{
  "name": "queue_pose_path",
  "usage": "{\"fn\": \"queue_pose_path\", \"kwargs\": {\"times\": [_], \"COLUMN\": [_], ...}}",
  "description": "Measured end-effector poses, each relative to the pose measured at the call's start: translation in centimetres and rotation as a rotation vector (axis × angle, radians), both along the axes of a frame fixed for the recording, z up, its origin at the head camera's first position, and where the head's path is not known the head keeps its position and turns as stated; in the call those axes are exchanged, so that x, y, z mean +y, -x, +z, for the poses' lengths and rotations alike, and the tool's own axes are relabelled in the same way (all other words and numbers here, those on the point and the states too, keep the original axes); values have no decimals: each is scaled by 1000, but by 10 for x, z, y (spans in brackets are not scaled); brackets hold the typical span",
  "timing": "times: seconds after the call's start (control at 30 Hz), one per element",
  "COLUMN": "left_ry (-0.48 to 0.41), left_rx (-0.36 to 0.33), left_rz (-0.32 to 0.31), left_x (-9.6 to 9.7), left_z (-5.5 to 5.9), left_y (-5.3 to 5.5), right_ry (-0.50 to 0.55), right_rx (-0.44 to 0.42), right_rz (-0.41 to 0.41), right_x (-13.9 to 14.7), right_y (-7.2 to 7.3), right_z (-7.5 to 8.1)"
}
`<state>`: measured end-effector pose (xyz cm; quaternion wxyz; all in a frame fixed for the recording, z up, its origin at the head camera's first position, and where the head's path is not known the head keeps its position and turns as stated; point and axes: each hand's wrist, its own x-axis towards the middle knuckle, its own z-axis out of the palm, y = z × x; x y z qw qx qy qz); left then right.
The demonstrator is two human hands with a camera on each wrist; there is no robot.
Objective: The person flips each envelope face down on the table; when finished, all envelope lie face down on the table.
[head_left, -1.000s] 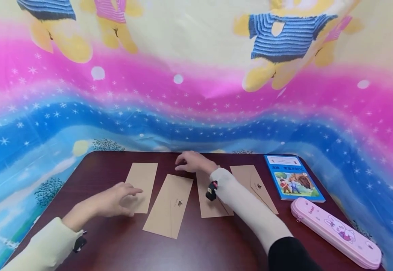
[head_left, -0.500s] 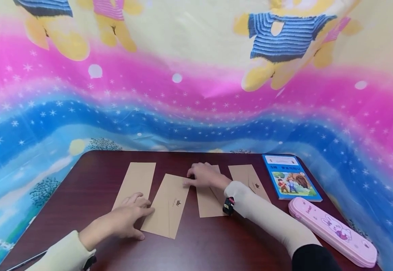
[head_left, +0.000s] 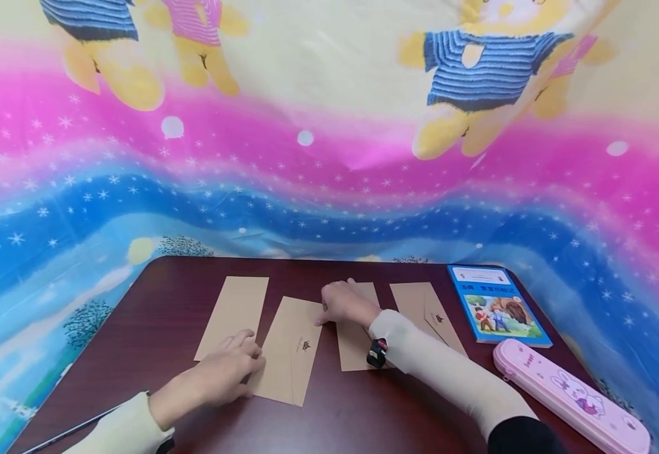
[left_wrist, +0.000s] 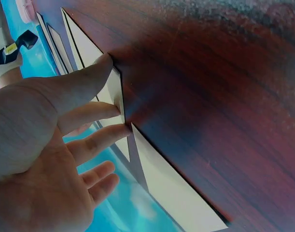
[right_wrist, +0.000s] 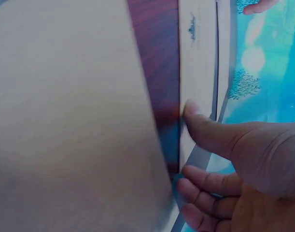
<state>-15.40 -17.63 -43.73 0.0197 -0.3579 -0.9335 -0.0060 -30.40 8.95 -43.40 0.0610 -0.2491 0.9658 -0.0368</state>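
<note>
Both hands have closed in on 1 envelope over the past second: the left hand [head_left: 224, 372] came off the plain envelope [head_left: 237, 306] just beyond it, and the right hand [head_left: 347, 302] drew back from near the table's far edge. I see the left thumb and fingers spread apart, fingertips at the left edge of the middle envelope [head_left: 285, 353], which lies flat between the 2 hands with a small crown print facing up. At its far right corner the right thumb touches the paper, the bent fingers apart from the thumb. Partly covered by the right hand is a 3rd envelope [head_left: 354, 359]; to that hand's right I make out a 4th [head_left: 428, 309]. Farther right sit a blue book [head_left: 496, 309] and, nearer the person, a pink pencil case [head_left: 573, 397]. Behind the left hand, a thin dark rod [head_left: 76, 430] shows beside the sleeve [head_left: 122, 429]. Beneath both hands is the dark reddish table [head_left: 357, 422]; beyond them, a printed cloth [head_left: 329, 189].
</note>
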Motion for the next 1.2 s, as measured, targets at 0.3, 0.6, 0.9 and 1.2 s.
{"fn": "queue_pose_path", "kwargs": {"times": [0.3,0.6,0.9,1.2], "left_ry": [2,8,14,-33], "left_rx": [-19,-46,-48,-88], "left_rz": [-19,-17,-20,-14], "left_x": [4,5,7,5], "left_z": [1,1,3,3], "left_y": [1,2,3,3], "right_ry": [-15,149,272,280], "right_rx": [-103,-255,-233,-39], "right_rz": [-75,-28,128,265], "right_x": [-8,7,22,34], "right_y": [9,22,25,28], "right_z": [10,8,4,-17]}}
